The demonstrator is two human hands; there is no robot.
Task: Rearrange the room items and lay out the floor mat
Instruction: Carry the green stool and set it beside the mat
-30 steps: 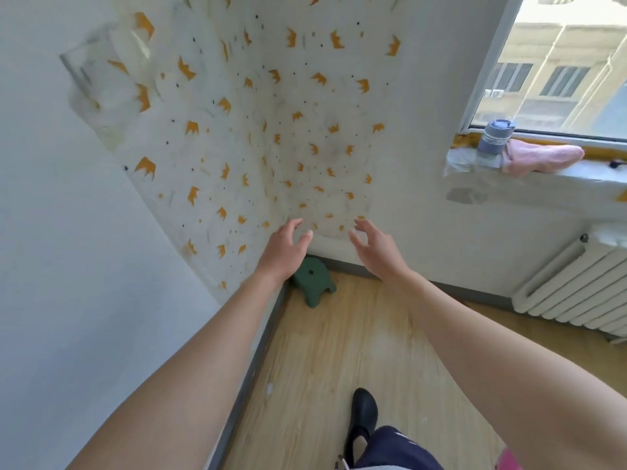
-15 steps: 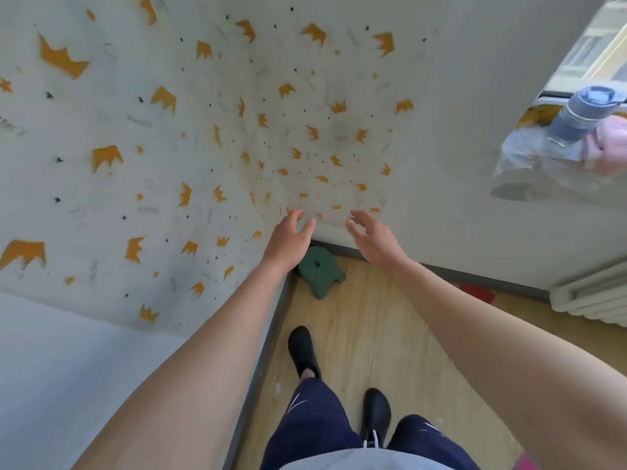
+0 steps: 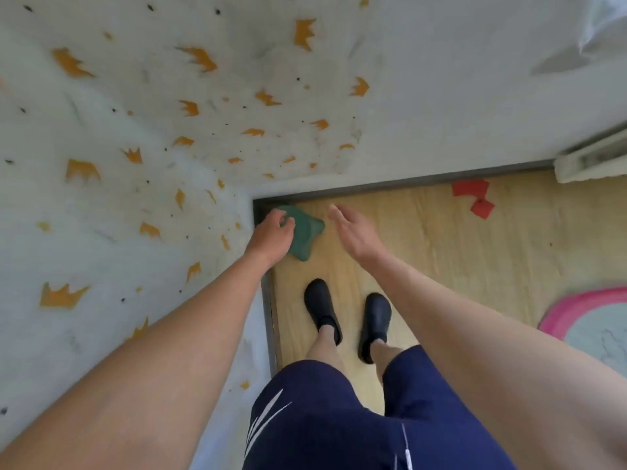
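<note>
A small dark-green rounded object (image 3: 307,234) lies on the wooden floor, tight in the corner of the room. My left hand (image 3: 271,236) is down on its left edge, with fingers and thumb curled onto it. Just to the right, my right hand (image 3: 353,232) hovers beside the object with its fingers straight, touching nothing. A floor mat (image 3: 592,322) with a pink rim and pale middle lies on the floor at the right edge, only partly in view.
White sheeting with orange crown prints (image 3: 135,157) covers both corner walls. A grey skirting board (image 3: 407,182) runs along the floor. Red tape pieces (image 3: 473,196) stick to the floor near a white radiator (image 3: 590,161). My black shoes (image 3: 322,310) stand behind the corner.
I have bent down and the view has tipped toward the floor. Both hands dropped from the wall sheeting to the corner, and my left hand closed onto the green object.
</note>
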